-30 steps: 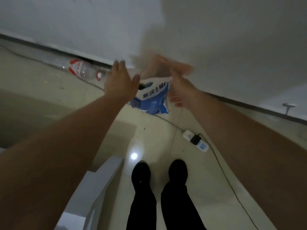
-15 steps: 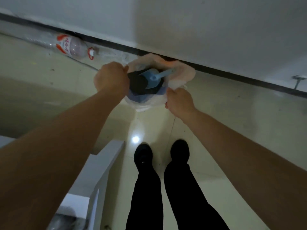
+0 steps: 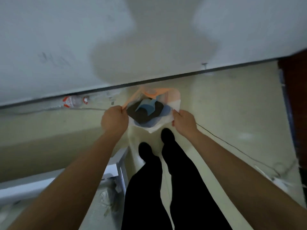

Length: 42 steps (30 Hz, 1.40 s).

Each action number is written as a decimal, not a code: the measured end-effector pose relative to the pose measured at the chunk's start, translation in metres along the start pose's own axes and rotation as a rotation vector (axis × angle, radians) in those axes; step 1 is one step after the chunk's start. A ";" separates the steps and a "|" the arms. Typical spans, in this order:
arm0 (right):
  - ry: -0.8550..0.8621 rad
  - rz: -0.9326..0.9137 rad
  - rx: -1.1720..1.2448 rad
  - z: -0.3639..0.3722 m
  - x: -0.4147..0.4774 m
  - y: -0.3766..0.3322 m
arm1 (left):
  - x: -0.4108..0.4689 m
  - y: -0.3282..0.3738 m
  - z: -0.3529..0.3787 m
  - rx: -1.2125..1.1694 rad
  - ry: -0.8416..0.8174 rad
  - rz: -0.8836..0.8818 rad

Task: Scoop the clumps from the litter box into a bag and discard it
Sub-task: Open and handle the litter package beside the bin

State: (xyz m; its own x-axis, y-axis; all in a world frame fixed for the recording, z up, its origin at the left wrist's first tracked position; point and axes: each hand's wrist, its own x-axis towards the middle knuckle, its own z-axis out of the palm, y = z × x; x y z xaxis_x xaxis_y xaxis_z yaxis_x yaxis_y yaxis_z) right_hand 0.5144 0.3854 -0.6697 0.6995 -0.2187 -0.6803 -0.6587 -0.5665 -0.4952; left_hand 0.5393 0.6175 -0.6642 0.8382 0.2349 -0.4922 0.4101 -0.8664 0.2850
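— Colours of the bag (image 3: 175, 106), centre frame?
— Translucent white plastic, orange along the handle strips at the top, a pale peach tint on the upper right side.
— And inside?
— Light blue for the scoop (image 3: 147, 107), over a charcoal-black patch (image 3: 139, 117); a duller blue just below.
— Left of centre, by the skirting (image 3: 166, 79)?
— Clear bottle (image 3: 74, 101), red-and-white label, red at the cap end.
— Surroundings?
— Pale grey-white wall (image 3: 66, 30) with faint dark scribbles at left; thin black skirting; glossy cream floor (image 3: 224, 105); reddish-brown door (image 3: 295, 97) at the right edge.
— Bottom of the frame?
— Plain black trousers (image 3: 182, 188), black shoes (image 3: 167, 135), no pattern; thin black cable (image 3: 224, 141) to the right.
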 end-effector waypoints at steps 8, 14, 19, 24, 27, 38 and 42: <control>0.317 0.135 0.258 -0.124 -0.162 0.088 | -0.136 0.157 -0.037 0.211 -0.152 0.436; 0.575 0.289 0.418 -0.202 -0.293 0.199 | -0.272 0.267 -0.010 0.323 -0.183 0.842; 0.779 0.378 0.553 -0.219 -0.412 0.319 | -0.419 0.330 0.050 0.319 -0.207 1.092; 0.952 0.415 0.657 -0.226 -0.522 0.447 | -0.574 0.370 0.132 0.316 -0.205 1.247; 1.031 0.463 0.722 -0.238 -0.586 0.523 | -0.663 0.393 0.189 0.288 -0.263 1.321; 1.154 0.941 0.867 -0.250 -0.748 0.760 | -0.919 0.427 0.415 0.591 -0.664 1.605; 1.269 1.169 1.055 -0.244 -0.793 0.807 | -0.994 0.449 0.476 0.696 -0.815 1.705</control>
State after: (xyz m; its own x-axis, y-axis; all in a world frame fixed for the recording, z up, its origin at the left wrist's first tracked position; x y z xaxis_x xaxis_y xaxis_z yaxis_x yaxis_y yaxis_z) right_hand -0.5043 -0.0928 -0.3981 -0.6476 -0.6555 -0.3884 -0.3944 0.7245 -0.5653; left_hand -0.2814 -0.2148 -0.4387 -0.2659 -0.8955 -0.3568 -0.8249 0.0198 0.5649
